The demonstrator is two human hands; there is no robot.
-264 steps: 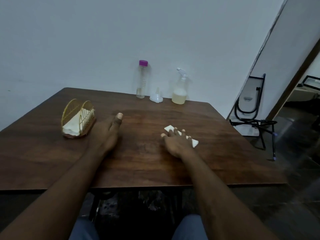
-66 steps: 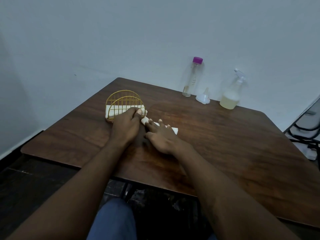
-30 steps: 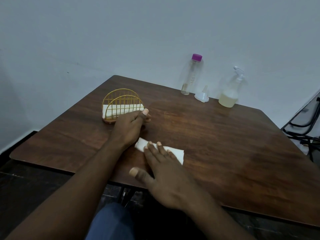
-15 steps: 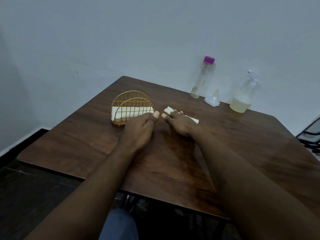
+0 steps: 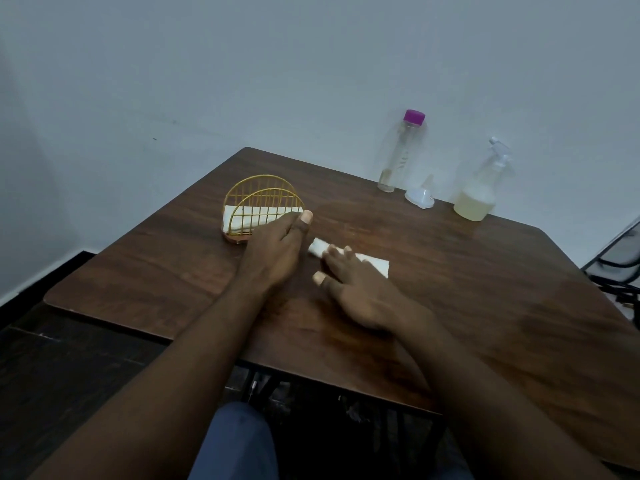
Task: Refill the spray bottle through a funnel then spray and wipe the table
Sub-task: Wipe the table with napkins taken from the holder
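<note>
My right hand (image 5: pixel 360 285) lies flat, fingers pressing a folded white napkin (image 5: pixel 375 264) onto the brown wooden table (image 5: pixel 485 292). My left hand (image 5: pixel 277 252) rests flat beside it, thumb up, touching the gold wire napkin holder (image 5: pixel 261 202). At the back by the wall stand a clear spray bottle (image 5: pixel 479 192) with pale yellow liquid, a small white funnel (image 5: pixel 420 195) lying mouth down, and a tall clear bottle (image 5: pixel 401 150) with a purple cap.
The napkin holder holds more white napkins. The table's front edge runs close to my lap; its left corner is rounded. A black metal frame (image 5: pixel 620 268) stands on the floor at the far right. White walls close the back and left.
My right hand has slid the napkin back toward me and to the right from beside the holder. My left hand stays by the holder.
</note>
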